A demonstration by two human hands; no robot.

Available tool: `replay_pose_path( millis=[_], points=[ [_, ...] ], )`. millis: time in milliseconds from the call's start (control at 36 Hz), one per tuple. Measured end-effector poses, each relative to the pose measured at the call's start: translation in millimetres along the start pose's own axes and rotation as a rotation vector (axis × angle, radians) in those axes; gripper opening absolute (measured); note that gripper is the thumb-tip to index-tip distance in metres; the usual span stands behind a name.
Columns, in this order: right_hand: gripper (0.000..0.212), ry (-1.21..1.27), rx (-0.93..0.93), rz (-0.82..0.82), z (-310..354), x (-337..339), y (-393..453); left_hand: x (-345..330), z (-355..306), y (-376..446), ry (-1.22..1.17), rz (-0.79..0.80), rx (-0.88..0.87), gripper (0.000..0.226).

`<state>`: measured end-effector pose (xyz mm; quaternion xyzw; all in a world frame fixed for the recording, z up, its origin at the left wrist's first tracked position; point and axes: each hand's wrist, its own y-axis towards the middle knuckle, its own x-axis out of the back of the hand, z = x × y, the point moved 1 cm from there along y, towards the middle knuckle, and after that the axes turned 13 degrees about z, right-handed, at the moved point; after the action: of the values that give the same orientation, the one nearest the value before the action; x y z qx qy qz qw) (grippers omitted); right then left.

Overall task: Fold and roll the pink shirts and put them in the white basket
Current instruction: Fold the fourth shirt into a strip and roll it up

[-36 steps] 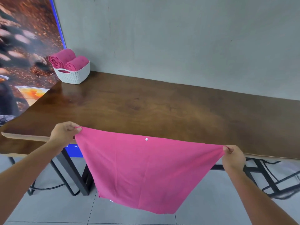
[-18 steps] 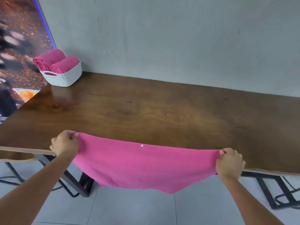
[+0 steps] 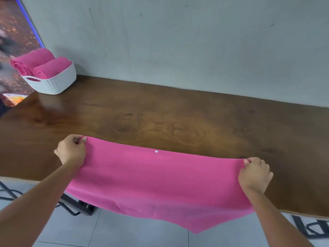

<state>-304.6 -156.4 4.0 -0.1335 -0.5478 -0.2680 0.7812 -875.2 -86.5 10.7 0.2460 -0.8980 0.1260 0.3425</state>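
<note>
Pink shirt (image 3: 156, 182) now drawn further onto table (image 3: 178, 122), less hanging off edge; my left hand (image 3: 72, 151) and right hand (image 3: 254, 173) pinch top corners, spreading for fold.

Plain pink shirt (image 3: 160, 182) between left hand (image 3: 72, 151) and right hand (image 3: 254, 175); small white dot (image 3: 156, 151) near its top edge. Beyond the hands, dark brown wood-grain table (image 3: 178, 122). Far past left hand, white perforated basket (image 3: 53, 82) holding two pink rolls (image 3: 44, 65). Grey wall (image 3: 178, 41).
</note>
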Motion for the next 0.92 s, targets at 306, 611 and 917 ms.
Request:
replay_pose_path(
  millis=[306, 611, 917],
  points=[
    [0.012, 0.007, -0.006, 0.0, 16.2, -15.4, 58.6, -29.5, -39.9, 29.8, -0.109, -0.026, 0.004, 0.016],
    [0.01, -0.003, -0.008, -0.02, 38.2, -31.2, 116.2, -63.7, -77.5, 82.0, -0.097, -0.024, -0.026, 0.019],
    [0.009, -0.031, -0.016, -0.025, 75.2, -48.8, 187.5, -99.0, -117.9, 149.2, -0.101, -0.015, -0.055, 0.016]
  ],
)
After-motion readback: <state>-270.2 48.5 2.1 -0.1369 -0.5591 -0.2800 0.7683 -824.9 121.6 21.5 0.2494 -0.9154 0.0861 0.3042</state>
